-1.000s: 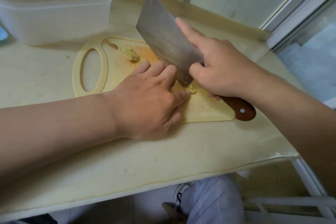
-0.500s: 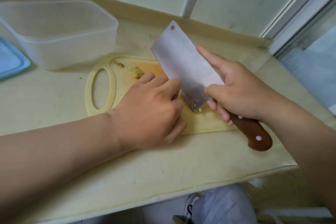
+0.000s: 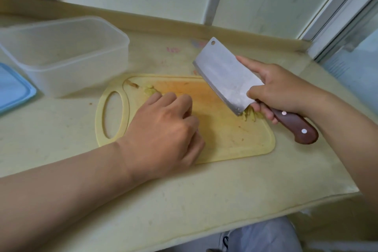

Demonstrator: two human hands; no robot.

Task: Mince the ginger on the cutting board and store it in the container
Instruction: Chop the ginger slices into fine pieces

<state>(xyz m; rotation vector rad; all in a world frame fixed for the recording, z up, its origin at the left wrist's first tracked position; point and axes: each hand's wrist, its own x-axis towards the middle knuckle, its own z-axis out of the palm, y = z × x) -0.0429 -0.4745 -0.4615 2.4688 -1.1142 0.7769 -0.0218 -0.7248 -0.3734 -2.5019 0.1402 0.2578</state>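
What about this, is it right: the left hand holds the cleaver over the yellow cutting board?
Not quite. The head view shows the right hand holding the cleaver over the yellow cutting board; the left hand rests on the board.

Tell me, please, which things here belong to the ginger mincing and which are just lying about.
In the job: cleaver, cutting board, ginger, clear container.
Lying about: blue lid beside the container, brown speck on the counter.
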